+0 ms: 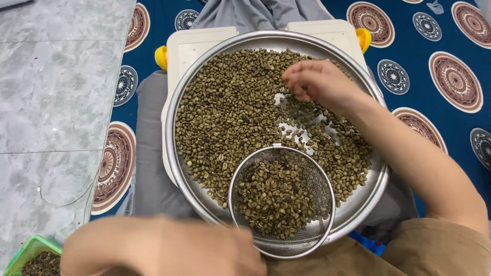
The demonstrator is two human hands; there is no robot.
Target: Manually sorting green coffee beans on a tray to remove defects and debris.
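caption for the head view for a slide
Right hand picks through greenish beans on a round metal tray; left hand meets a round mesh sieve.

Green coffee beans (230,112) spread in steel tray (176,102); some in sieve (307,240).

Both forearms are bare from elbow to fingertips, with no watch, ring or bracelet showing. The right hand (318,84), in the upper middle of the frame, is sharp enough to make out short fingers and rounded knuckles. The left hand (204,250), along the bottom edge, is blurred, so its details cannot be made out. At the lower right a tan or khaki cloth covers the body, probably a shirt or trousers, with soft folds and a plain weave.
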